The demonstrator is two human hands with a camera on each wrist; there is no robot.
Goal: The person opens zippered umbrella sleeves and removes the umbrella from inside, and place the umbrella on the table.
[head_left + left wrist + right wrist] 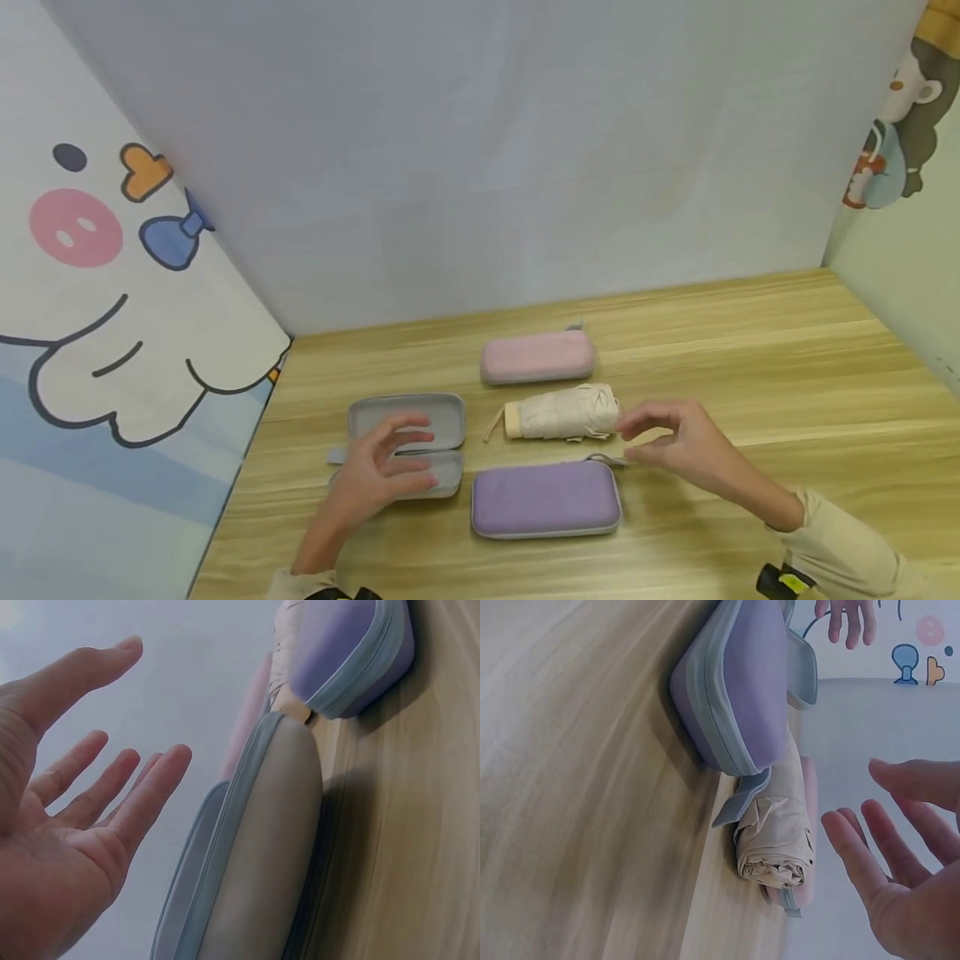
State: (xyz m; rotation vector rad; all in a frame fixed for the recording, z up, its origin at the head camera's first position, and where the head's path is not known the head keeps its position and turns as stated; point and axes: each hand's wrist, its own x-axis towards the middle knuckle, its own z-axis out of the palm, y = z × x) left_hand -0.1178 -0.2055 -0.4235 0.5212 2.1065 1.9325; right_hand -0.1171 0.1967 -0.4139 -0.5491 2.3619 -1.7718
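Note:
Above the open zip case (446, 412), grey inside, my left hand (363, 479) hovers with its fingers spread and nothing in them. The left wrist view shows that case's beige outer shell (262, 840) beside the hand, apart from it. My right hand (686, 442), also holding nothing, hangs with loosely bent fingers just right of the folded beige umbrella (562, 414) and the purple zip case (546, 500). In the right wrist view a gap shows between the fingers and the umbrella's rolled end (776, 862). The purple case is closed, its grey strap (744, 799) sticking out.
Behind the umbrella lies a closed pink zip case (537, 357). All the things rest on a wood-grain table (750, 358). A pale wall (525, 167) rises at the back, and a panel with cartoon pictures (150, 333) borders the left side.

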